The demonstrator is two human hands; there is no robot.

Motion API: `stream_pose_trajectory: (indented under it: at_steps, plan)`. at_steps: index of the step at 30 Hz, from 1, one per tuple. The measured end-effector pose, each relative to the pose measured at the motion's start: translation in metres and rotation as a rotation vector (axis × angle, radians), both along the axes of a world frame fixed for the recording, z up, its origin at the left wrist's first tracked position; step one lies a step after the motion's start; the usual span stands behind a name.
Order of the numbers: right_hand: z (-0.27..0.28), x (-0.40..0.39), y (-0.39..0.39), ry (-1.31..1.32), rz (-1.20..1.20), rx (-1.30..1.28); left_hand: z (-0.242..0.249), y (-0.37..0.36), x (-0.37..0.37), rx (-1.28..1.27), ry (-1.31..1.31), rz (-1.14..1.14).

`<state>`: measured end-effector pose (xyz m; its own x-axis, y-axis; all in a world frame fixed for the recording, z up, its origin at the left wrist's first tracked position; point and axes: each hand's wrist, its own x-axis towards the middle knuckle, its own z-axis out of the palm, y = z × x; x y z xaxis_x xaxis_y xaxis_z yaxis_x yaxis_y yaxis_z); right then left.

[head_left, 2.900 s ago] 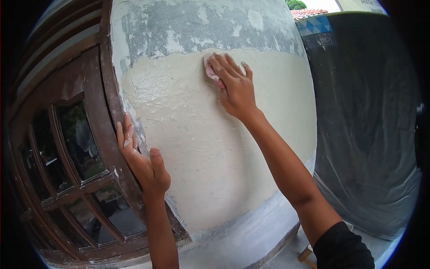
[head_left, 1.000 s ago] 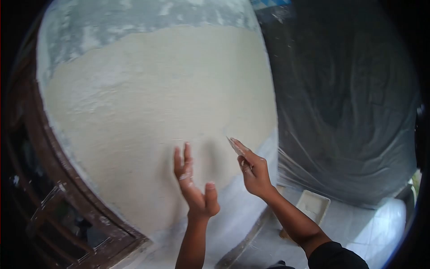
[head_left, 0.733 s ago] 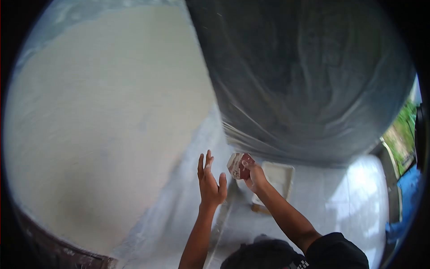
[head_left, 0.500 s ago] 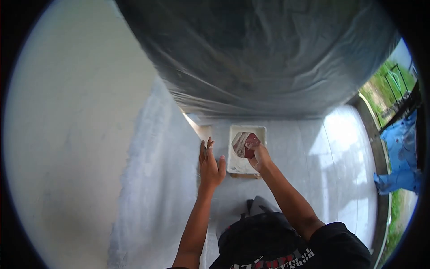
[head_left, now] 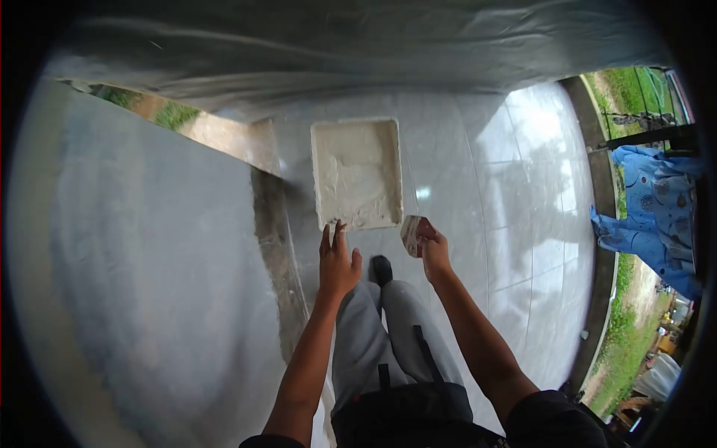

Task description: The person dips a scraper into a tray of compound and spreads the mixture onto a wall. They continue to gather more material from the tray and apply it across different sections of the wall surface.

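A white rectangular tray (head_left: 398, 160) in front of me holds a cream-coloured paste, spread unevenly with thicker lumps along its near side. My right hand (head_left: 435, 255) grips a reddish-brown flat scraper (head_left: 413, 234) smeared with pale paste, just beyond the tray's near right corner. My left hand (head_left: 340, 266) holds nothing. Its fingers are stretched out and apart, with the fingertips right at the tray's near left rim.
To the left rises a wall (head_left: 172, 224) with grey and cream patches. A dark plastic sheet (head_left: 336, 52) hangs across the far side. Smooth grey floor (head_left: 455, 299) runs to a low curb (head_left: 597, 299) at right, beside blue patterned cloth (head_left: 657, 201) and grass.
My view has swung downward and left, showing more of the tray and my legs. The scraper has gone from over the tray to beside its near right corner.
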<state>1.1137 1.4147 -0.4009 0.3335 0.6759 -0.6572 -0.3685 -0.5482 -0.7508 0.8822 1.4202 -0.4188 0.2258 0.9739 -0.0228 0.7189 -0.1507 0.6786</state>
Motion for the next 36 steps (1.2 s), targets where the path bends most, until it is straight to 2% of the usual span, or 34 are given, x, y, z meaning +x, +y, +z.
stream_pose_trajectory:
  at_steps: [2, 3, 5, 6, 8, 10, 11, 13, 15, 17, 19, 23, 27, 30, 31, 33, 35, 36]
  plan:
    - [-0.05, -0.004, 0.004, -0.127, 0.176, 0.014, -0.018, -0.002, -0.001, -0.041, -0.002, -0.006]
    - [-0.077, -0.007, 0.005, -0.121, 0.174, -0.022, -0.025, -0.004, 0.0, -0.065, -0.028, 0.004]
    - [-0.124, -0.019, 0.016, -0.486, 0.398, 0.043, -0.045, -0.013, -0.005, -0.117, -0.053, 0.008]
    - [-0.128, -0.024, 0.029, -0.484, 0.405, 0.022, -0.055, -0.016, -0.007, -0.122, -0.064, 0.011]
    - [-0.112, -0.036, 0.061, -0.786, 0.623, -0.028, -0.071, -0.022, -0.01, -0.146, -0.077, 0.014]
    - [-0.128, -0.045, 0.08, -0.973, 0.566, 0.102, -0.083, -0.024, -0.016, -0.162, -0.1, 0.039]
    - [-0.136, -0.048, 0.086, -0.968, 0.572, 0.079, -0.087, -0.027, -0.019, -0.185, -0.1, 0.035]
    - [-0.155, -0.051, 0.096, -1.259, 0.581, 0.184, -0.092, -0.024, -0.025, -0.198, -0.116, 0.063]
    - [-0.177, -0.064, 0.091, -1.314, 0.634, 0.112, -0.093, -0.021, -0.034, -0.195, -0.12, 0.061]
    - [-0.186, -0.086, 0.085, -1.482, 0.568, 0.102, -0.092, -0.016, -0.044, -0.181, -0.129, 0.05]
    - [-0.193, -0.102, 0.079, -1.489, 0.556, 0.106, -0.09, -0.012, -0.054, -0.204, -0.129, 0.065]
    - [-0.188, -0.141, 0.077, -1.321, 0.456, 0.042, -0.086, 0.002, -0.068, -0.193, -0.138, 0.076]
    - [-0.188, -0.169, 0.077, -1.176, 0.456, 0.115, -0.083, 0.008, -0.076, -0.211, -0.164, 0.101]
    - [-0.182, -0.173, 0.089, -1.122, 0.422, 0.366, -0.079, 0.01, -0.081, -0.205, -0.17, 0.092]
    - [-0.169, -0.17, 0.098, -1.122, 0.415, 0.367, -0.079, 0.009, -0.081, -0.192, -0.168, 0.081]
    - [-0.152, -0.162, 0.115, -0.634, 0.446, 0.215, -0.078, 0.006, -0.079, -0.19, -0.173, 0.085]
    - [-0.15, -0.158, 0.129, -0.567, 0.189, 0.366, -0.077, 0.003, -0.078, -0.182, -0.173, 0.094]
    - [-0.16, -0.15, 0.136, -0.437, 0.145, 0.334, -0.075, 0.003, -0.077, -0.181, -0.18, 0.089]
